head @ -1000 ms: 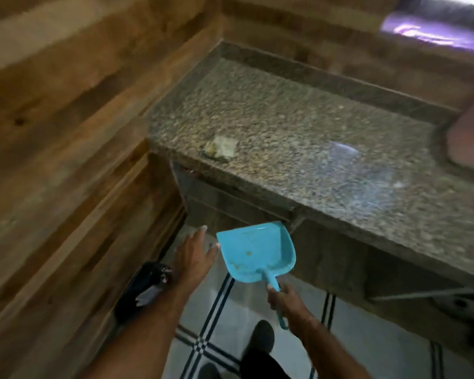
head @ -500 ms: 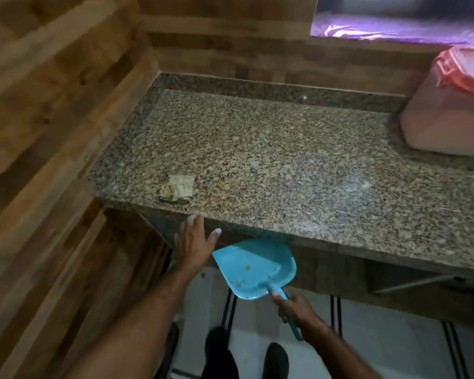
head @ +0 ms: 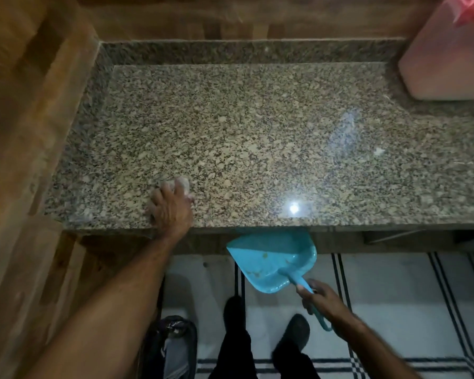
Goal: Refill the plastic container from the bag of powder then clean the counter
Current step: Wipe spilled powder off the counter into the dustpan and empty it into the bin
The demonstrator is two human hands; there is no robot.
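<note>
Near the lower left of the frame, the person's left hand (head: pixel 170 207) lies on the front edge of the speckled granite counter (head: pixel 257 127), its fingers curled over a small pale cloth (head: pixel 183 184) that shows just beyond the fingertips. Whether the cloth is gripped or only pressed flat cannot be told. Below the counter's front edge, at lower centre, a turquoise dustpan (head: pixel 271 258) is held tilted, its open mouth toward the counter's underside and a few brownish crumbs lying inside it. The right hand (head: pixel 322 303) is wrapped around the dustpan's handle at lower right, fingers closed on it. At the upper right corner of the frame stands the plastic container (head: pixel 443 61), translucent with a pinkish cast and a red lid partly cut off by the frame edge, well apart from both hands. Wood panelling (head: pixel 25 119) fills the left side. A white floor with dark stripes (head: pixel 394 296) and the person's dark shoes appear at the bottom.
</note>
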